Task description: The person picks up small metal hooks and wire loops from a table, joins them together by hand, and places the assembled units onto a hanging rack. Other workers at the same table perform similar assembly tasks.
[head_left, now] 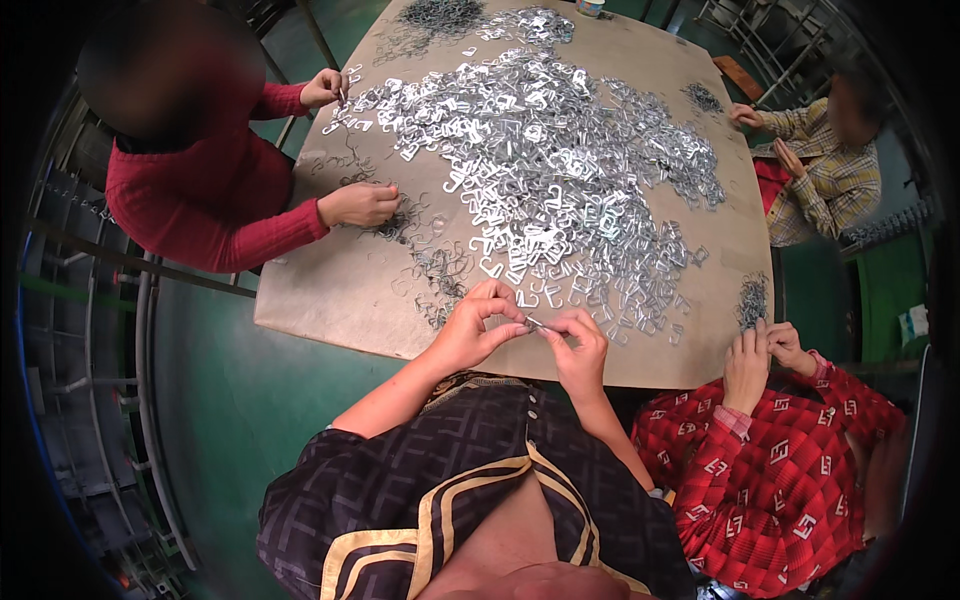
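Observation:
Over the table's near edge, my left hand [484, 326] and my right hand [577, 350] meet, fingertips almost touching. Both are closed in a pinch on a small metal piece [535, 322]; my fingers cover most of it, so its exact shape cannot be made out. Just beyond my hands spreads a large heap of shiny silver metal hooks [540, 190], flat and bent. Left of my left hand lies a loose strip of thin dark wire pieces [440, 268].
The brown-covered table [330, 300] holds more dark wire piles [440, 14] and a small tub [590, 7]. Co-workers handle pieces around it: one in a red sweater [200, 200], one in yellow plaid [850, 170], one in a red patterned top [780, 470] close on my right.

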Motion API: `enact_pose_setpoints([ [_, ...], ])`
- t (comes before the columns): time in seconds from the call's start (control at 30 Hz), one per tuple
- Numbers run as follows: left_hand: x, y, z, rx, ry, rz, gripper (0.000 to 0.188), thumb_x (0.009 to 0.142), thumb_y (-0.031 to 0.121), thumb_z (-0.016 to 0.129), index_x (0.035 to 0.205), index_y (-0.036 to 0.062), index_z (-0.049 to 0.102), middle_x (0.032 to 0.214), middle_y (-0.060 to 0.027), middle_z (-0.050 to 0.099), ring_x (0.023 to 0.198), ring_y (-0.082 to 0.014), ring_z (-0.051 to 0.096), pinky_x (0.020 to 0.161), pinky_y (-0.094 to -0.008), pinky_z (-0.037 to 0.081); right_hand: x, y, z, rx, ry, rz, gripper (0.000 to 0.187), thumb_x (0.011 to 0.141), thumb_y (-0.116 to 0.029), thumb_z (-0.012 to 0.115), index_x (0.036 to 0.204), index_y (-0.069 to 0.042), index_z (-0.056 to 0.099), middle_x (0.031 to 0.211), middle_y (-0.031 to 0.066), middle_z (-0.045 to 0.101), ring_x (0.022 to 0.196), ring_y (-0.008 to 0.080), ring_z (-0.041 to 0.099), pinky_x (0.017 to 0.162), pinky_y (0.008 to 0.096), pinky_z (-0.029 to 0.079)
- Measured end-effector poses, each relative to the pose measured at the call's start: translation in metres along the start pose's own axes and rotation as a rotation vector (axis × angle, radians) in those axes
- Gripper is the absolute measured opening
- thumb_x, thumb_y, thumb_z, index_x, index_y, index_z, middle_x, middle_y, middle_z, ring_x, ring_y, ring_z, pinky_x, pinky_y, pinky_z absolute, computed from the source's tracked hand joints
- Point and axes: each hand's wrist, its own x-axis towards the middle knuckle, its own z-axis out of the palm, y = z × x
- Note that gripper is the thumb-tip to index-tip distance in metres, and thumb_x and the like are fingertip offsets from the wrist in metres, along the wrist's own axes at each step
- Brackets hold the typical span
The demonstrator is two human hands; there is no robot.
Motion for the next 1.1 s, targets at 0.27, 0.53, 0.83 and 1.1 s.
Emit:
enact_pose_setpoints([
  [0.27, 0.003, -0.003, 0.019, -0.258, -0.093, -0.062, 0.01, 0.084, 0.005, 0.068, 0.091, 0.0015, 0.062, 0.104, -0.0097, 0.065, 0.101, -0.0189, 0.059, 0.091, -0.0328, 0.045, -0.008, 0.005, -0.011, 0.012, 0.007, -0.021, 0.014, 0.076, -0.001, 0.074, 0.089, 0.001, 0.07, 0.081, 0.008, 0.061, 0.067, 0.0162, 0.06, 0.059, 0.0283, 0.047],
  [0.53, 0.0, 0.0, 0.026, -0.266, -0.17, -0.044, 0.006, 0.09, 0.001, 0.061, 0.093, 0.0, 0.055, 0.101, -0.0117, 0.068, 0.095, -0.017, 0.063, 0.086, -0.0316, 0.048, -0.041, 0.126, -0.066, -0.678, 0.286, 0.131, 0.032, 0.076, -0.003, 0.073, 0.108, -0.004, 0.069, 0.091, 0.0141, 0.057, 0.078, 0.0301, 0.061, 0.07, 0.0385, 0.05],
  [0.83, -0.001, 0.003, 0.038, -0.2, -0.229, 0.014, 0.007, 0.089, 0.001, 0.061, 0.093, 0.0019, 0.055, 0.099, -0.0108, 0.068, 0.095, -0.0196, 0.064, 0.087, -0.0326, 0.047, -0.023, 0.132, -0.091, -0.674, -0.001, 0.275, 0.033, 0.073, -0.002, 0.074, 0.104, -0.007, 0.067, 0.098, 0.0172, 0.055, 0.093, 0.0352, 0.059, 0.077, 0.041, 0.049],
  [1.1, -0.004, -0.003, 0.053, -0.212, -0.205, 0.014, 0.009, 0.087, 0.005, 0.065, 0.093, 0.0003, 0.06, 0.092, -0.0118, 0.067, 0.091, -0.0247, 0.065, 0.081, -0.0344, 0.049, -0.003, 0.105, -0.096, -0.193, 0.104, 0.536, 0.021, 0.081, -0.002, 0.07, 0.1, 0.0, 0.061, 0.088, 0.0139, 0.067, 0.076, 0.0281, 0.067, 0.071, 0.0366, 0.055],
])
